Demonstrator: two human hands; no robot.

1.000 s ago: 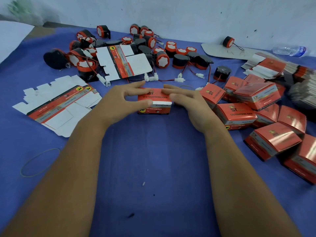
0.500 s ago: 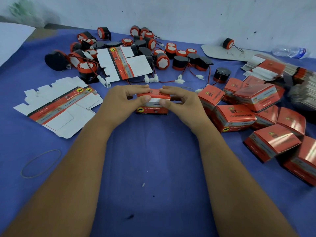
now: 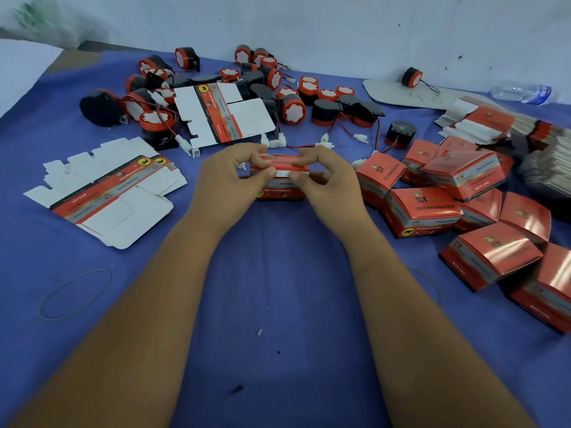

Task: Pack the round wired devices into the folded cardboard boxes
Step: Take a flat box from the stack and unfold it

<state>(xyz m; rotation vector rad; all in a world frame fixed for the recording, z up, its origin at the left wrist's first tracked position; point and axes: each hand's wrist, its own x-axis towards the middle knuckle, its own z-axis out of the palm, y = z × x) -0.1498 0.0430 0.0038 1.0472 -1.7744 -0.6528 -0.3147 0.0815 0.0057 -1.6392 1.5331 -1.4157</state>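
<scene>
Blue-clothed desk (image 3: pixel 278 304) against pale wall (image 3: pixel 309 23), left hand (image 3: pixel 228 177) and right hand (image 3: pixel 327 180) pinching red box (image 3: pixel 282 188), rubber band (image 3: pixel 74 293) lying left

Both hands are on one red box (image 3: pixel 282 180) mid-counter: left hand (image 3: pixel 228 177) and right hand (image 3: pixel 327 180) each pinch its top flap from either side. Loose round wired devices (image 3: pixel 293 109) pile up by the far edge of the blue counter (image 3: pixel 278 304), flat unfolded boxes (image 3: pixel 108 189) sit toward the left edge, finished boxes (image 3: pixel 423 211) are heaped toward the right edge.
</scene>
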